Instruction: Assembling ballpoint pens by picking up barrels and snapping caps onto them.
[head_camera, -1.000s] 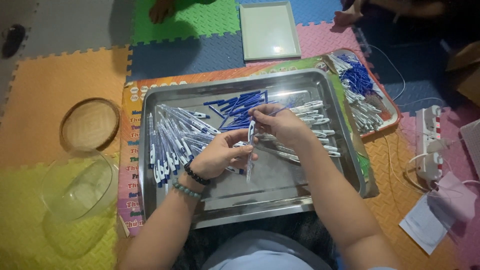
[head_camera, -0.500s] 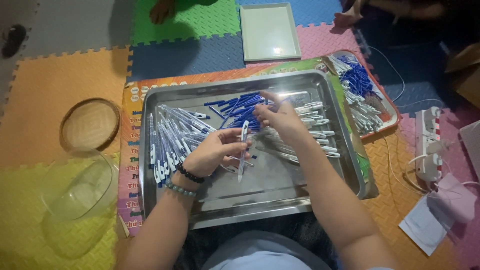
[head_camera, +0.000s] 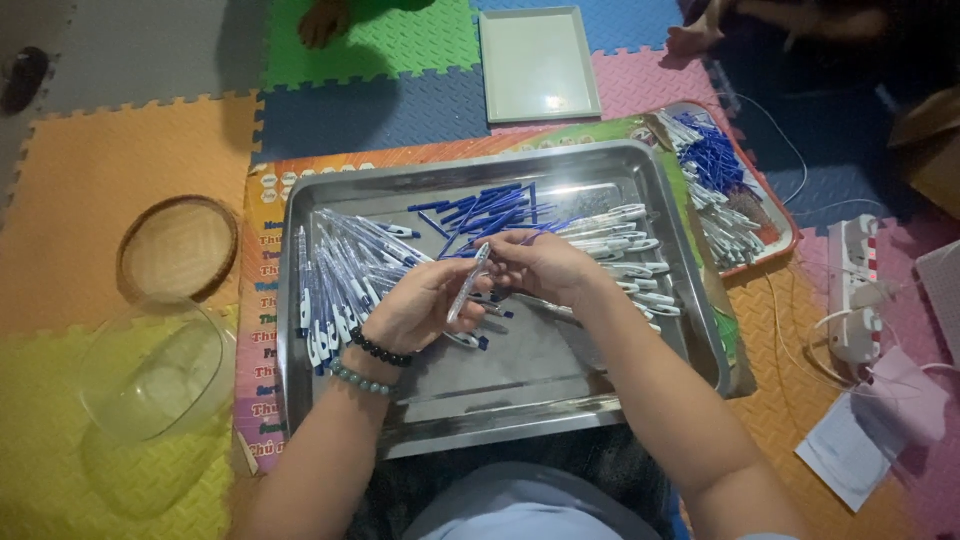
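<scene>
A slim white pen barrel (head_camera: 468, 283) with fine dark print along its side stands tilted above the middle of a steel tray (head_camera: 500, 410), its upper end leaning right. The left hand (head_camera: 420, 305) has its fingers closed around the lower part of the barrel, and the right hand (head_camera: 545, 265) pinches the top end with its fingertips, so both hands meet over the one pen. Whether a blue piece sits at the tip between the right fingers is too small to tell. The left wrist wears two beaded bracelets (head_camera: 372, 362), one dark and one pale green. In the tray, a row of assembled white pens (head_camera: 335, 285) with blue clips lies to the left of the hands, a loose heap of blue refills (head_camera: 490, 208) lies behind them, and more white barrels (head_camera: 625, 235) lie to the right. The tray rests on a colourful printed mat (head_camera: 258, 300) on a floor of foam puzzle tiles (head_camera: 120, 150). Beside the tray's right edge, a smaller tray with a red rim (head_camera: 778, 240) holds more white and blue parts. To the left are a round woven basket (head_camera: 178, 250) and a clear plastic bowl (head_camera: 150, 370); a pale rectangular tray (head_camera: 538, 62) lies farther back, and a white power strip (head_camera: 858, 290) lies at the right.
</scene>
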